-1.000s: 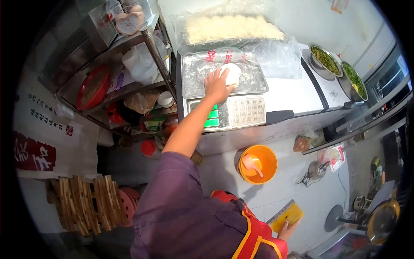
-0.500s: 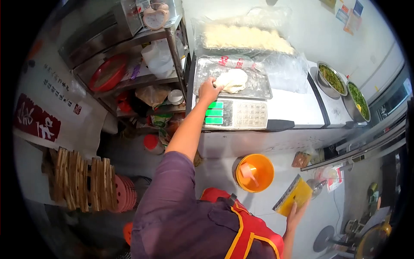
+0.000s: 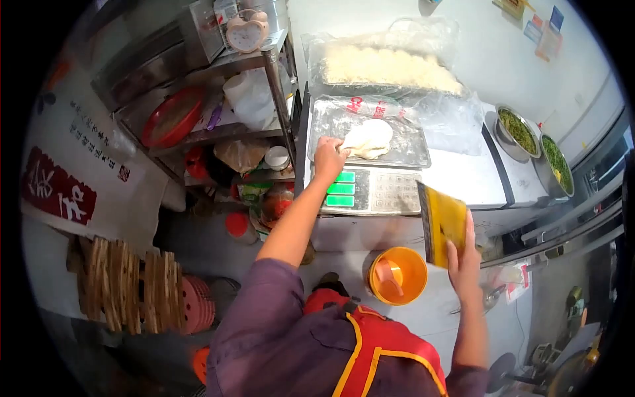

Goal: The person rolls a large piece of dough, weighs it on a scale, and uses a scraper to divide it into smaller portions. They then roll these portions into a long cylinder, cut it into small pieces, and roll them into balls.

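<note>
A lump of white dough (image 3: 370, 137) rests on the metal tray (image 3: 413, 153) of a digital scale (image 3: 395, 192) with green displays. My left hand (image 3: 329, 159) is closed on the dough's left edge, which stretches a little toward my fingers. My right hand (image 3: 465, 255) grips a yellow dough scraper (image 3: 444, 223) with a dark straight edge. It is held up in the air, right of the scale and above the front of the counter.
Behind the tray lies a long mass of dough (image 3: 390, 68) under clear plastic. Two metal bowls of chopped greens (image 3: 517, 132) stand at the right. An orange bucket (image 3: 413, 281) holding a pink scoop sits on the floor. A metal shelf (image 3: 278, 99) stands left.
My right hand has brought the scraper up and forward from low on the right to beside the scale. My left hand stays at the dough's edge, and the camera view has shifted slightly.
</note>
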`<state>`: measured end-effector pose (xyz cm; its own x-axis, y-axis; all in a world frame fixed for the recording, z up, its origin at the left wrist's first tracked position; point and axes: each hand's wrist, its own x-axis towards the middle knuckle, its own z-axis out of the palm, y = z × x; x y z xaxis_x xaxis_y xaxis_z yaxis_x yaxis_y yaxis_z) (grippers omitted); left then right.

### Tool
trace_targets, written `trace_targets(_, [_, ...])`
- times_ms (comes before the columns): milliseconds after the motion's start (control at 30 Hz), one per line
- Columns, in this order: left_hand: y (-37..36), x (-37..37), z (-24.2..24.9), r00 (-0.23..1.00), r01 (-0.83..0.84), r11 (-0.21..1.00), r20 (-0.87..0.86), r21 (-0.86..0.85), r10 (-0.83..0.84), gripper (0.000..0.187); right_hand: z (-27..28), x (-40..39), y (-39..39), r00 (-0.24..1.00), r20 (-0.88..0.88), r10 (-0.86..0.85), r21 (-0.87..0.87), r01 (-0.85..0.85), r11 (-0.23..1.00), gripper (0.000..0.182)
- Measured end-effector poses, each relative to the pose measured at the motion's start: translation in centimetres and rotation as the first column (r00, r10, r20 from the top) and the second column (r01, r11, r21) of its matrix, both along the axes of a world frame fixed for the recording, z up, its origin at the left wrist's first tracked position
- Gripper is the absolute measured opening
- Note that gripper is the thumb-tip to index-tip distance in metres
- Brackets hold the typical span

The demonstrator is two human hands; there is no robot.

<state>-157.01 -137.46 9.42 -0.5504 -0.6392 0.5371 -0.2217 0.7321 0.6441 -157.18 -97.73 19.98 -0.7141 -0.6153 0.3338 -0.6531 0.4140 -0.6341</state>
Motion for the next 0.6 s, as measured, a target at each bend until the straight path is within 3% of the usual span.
trace_targets(33, [0.1, 0.2, 0.4, 0.998, 0.0, 1.0, -0.069, -0.031, -0.002, 0.033, 1.0, -0.5, -2.2, 0.999, -0.004, 0.037, 0.019, -0.037, 0.999, 0.068])
trace_targets(67, [1.0, 0.5, 1.7, 0.998, -0.041, 0.993, -0.043, 0.109, 0.046, 0.032, 1.5, -1.0, -4.5, 0.995, -0.05, 0.085, 0.03, -0.083, 0.996, 0.07])
trace_targets(167, [-0.5, 0.3, 0.7, 0.995, 0.098, 0.97, -0.042, 0.221, -0.091, 0.03, 3.1, -2.8, -11.5, 0.969, -0.122, 0.215, 0.131, -0.199, 0.971, 0.074])
trace_targets(200, [-0.7, 0.4, 0.6, 0.994, 0.1, 0.977, 0.027, 0.189, -0.107, 0.026, 3.4, -3.3, -13.8, 0.967, -0.092, 0.238, 0.197, -0.216, 0.956, 0.075])
trace_targets(300, [-0.9, 0.3, -0.9, 0.993, 0.112, 0.993, -0.03, 0.027, -0.111, 0.023, 3.4, -4.6, -18.7, 0.945, -0.12, 0.304, 0.304, -0.257, 0.917, 0.08])
trace_targets(433, [-0.2, 1.2, 0.9, 0.993, 0.112, 0.99, 0.022, 0.081, -0.114, 0.02, 3.7, -5.5, -22.1, 0.931, -0.142, 0.336, 0.468, -0.236, 0.852, 0.085])
trace_targets(600, [-0.2, 1.5, 1.2, 0.985, 0.168, 0.985, -0.034, 0.028, -0.167, 0.015, 5.0, -5.8, -24.6, 0.903, -0.185, 0.389, 0.591, -0.214, 0.778, 0.085])
